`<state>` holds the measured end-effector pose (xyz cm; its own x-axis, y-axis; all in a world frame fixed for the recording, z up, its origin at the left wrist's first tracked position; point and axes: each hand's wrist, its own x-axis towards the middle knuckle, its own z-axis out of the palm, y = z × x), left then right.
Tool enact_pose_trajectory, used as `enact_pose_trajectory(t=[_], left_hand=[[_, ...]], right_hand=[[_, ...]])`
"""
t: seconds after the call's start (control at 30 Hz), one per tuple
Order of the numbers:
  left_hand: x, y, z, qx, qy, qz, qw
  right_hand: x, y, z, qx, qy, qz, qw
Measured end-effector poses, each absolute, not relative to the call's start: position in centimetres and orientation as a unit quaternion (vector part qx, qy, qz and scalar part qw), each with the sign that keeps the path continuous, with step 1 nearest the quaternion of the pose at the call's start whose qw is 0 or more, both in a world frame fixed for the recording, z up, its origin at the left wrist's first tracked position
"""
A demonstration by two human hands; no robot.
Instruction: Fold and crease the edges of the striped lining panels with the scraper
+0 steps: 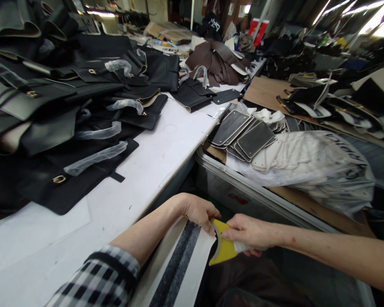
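Note:
My left hand (195,211) is closed over the far end of a pale panel (192,256) with two dark grey stripes along it. The panel slants up from the bottom of the view, beside the table edge. My right hand (248,232) grips a flat yellow tool (224,243) with a concave, grey-looking edge. That curved edge is at the panel's end, close to my left fingertips. Something white (240,246) also shows under my right fingers. The undersides of both hands and the back of the panel are hidden.
Black leather bags (83,170) with plastic-wrapped handles cover the left of the white table (166,145). Brown leather pieces (214,62) lie at the back. On the right, a plastic bin (230,183) bears stacked tag-shaped pieces (256,138) and a clear bag (326,162).

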<state>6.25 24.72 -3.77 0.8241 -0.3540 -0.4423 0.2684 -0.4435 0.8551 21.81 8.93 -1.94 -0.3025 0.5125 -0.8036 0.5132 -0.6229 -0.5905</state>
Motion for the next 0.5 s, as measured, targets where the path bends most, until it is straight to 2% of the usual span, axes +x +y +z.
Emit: enact_pose_trajectory(t=[0.5], left_hand=[[6.2,24.8,-3.6,0.793,-0.017,-0.299,0.531]], right_hand=[[18.8,7.3,-2.0,0.625,0.374,-0.682,-0.064]])
